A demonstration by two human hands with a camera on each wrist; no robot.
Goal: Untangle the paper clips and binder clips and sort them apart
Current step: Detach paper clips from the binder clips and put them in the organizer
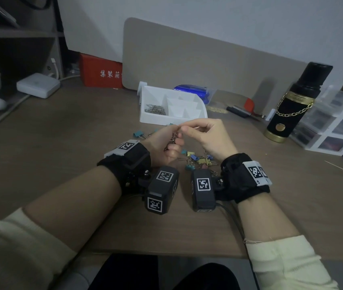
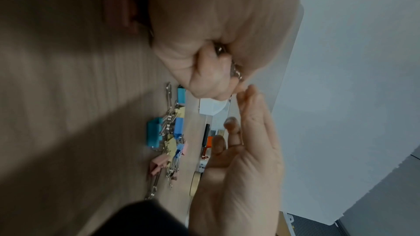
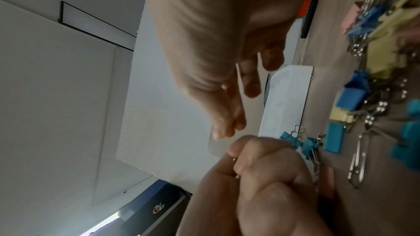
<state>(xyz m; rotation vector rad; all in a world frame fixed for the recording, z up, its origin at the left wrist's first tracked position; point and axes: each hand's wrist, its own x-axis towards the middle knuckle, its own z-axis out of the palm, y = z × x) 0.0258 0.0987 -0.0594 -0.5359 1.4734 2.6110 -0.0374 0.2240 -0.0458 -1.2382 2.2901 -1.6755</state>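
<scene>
My left hand [image 1: 176, 133] is raised over the brown desk and grips a small tangle of silver paper clips [image 1: 172, 141], which peeks out between the fingers and thumb [image 2: 235, 71]. My right hand [image 1: 184, 129] faces it, thumb and index tips together [image 3: 223, 130] right against the left fingertips; whether a clip sits between them is hidden. Below the hands lies a pile of coloured binder clips [image 1: 197, 161] mixed with metal clips [image 2: 168, 137]. Two teal binder clips [image 1: 139, 134] lie apart to the left. Paper clips [image 1: 156, 108] fill one compartment of a white divided tray [image 1: 151, 120].
A black and gold bottle [image 1: 292, 105] and clear plastic drawers [image 1: 338, 122] stand at the right. Pens [image 1: 239, 110] and a blue package [image 1: 193, 91] lie behind the tray. A red box [image 1: 101, 74] and a white adapter [image 1: 37, 84] sit at the back left.
</scene>
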